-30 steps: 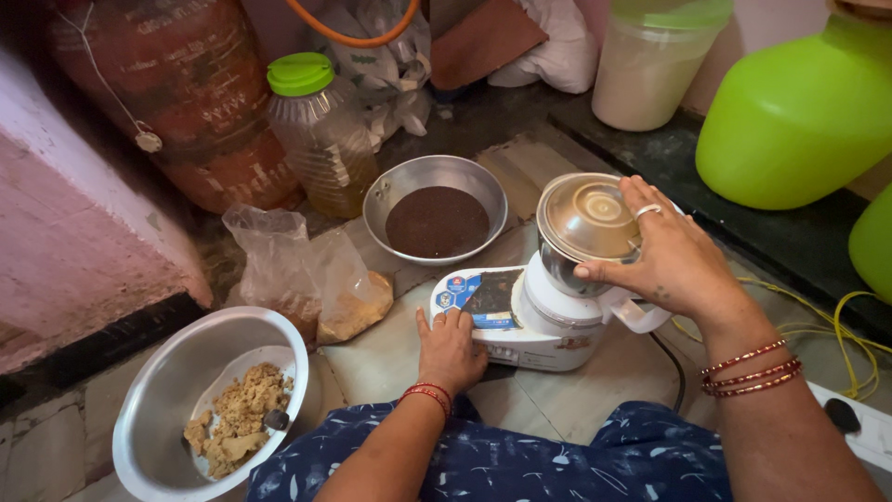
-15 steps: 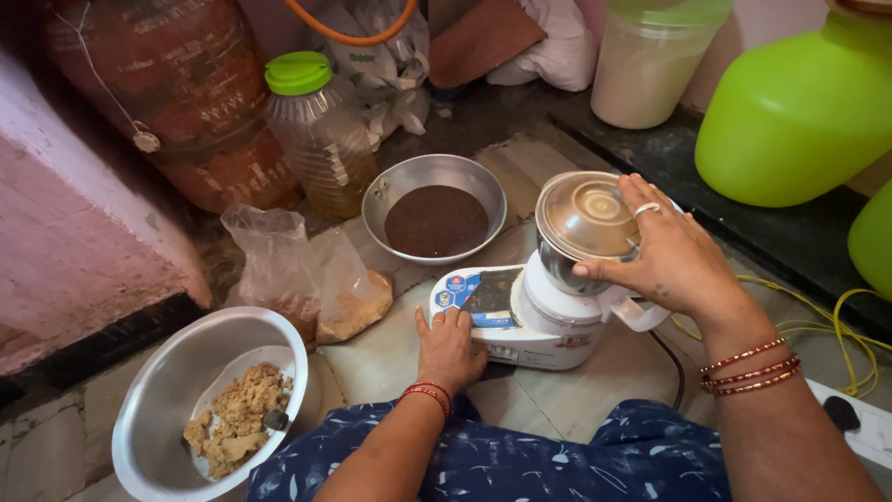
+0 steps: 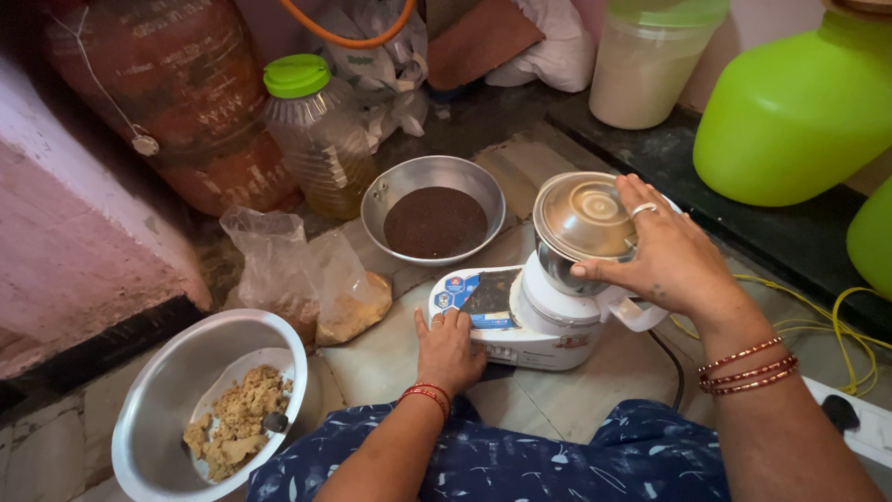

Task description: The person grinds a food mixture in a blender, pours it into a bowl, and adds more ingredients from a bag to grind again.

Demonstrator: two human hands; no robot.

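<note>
I press my right hand [image 3: 674, 265] flat on the grinder lid [image 3: 583, 216]; left hand [image 3: 449, 346] fingers rest spread on the grinder base [image 3: 520, 321], steadying it.

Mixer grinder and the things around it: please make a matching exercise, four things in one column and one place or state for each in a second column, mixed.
1. mixer grinder
2. round steel bowl
3. big steel bowl
4. plastic jar

a. has a green lid
b. holds brown lumps
c. holds dark powder
d. right hand on its lid, left hand at its base

Pairs: 1-d, 2-c, 3-b, 4-a
</note>
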